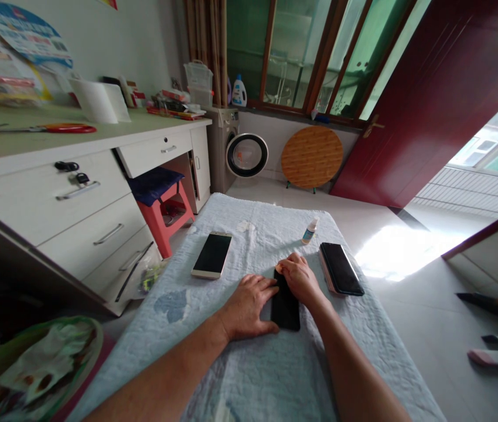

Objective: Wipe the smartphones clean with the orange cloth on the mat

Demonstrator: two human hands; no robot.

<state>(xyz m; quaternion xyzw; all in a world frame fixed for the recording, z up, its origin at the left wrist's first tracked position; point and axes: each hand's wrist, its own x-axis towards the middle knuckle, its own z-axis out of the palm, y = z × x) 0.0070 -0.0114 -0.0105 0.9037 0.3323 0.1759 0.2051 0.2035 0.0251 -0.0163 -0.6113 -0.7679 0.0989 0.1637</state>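
A black smartphone (286,310) lies on the pale blue quilted cloth (249,375) in front of me. My left hand (251,308) rests at its left side with thumb and fingers stretched apart, their tips touching the phone's edge. Over the phone's top end, my right hand (297,275) is closed in a pinch. A small pale-orange piece (279,268) shows at its fingertips, mostly hidden; I cannot tell its kind. Left of my hands lies a gold-edged smartphone (212,254). To the right is another dark phone (341,268) on a pinkish case or cover. A small spray bottle (309,231) stands behind.
A white desk (95,217) with drawers runs along the left, with paper rolls (99,101) and red-handled scissors (71,128) on top. Under it is a red stool (165,211). A waste basket (95,346) stands at lower left. Behind are a washing machine (221,143) and round wooden board (311,157).
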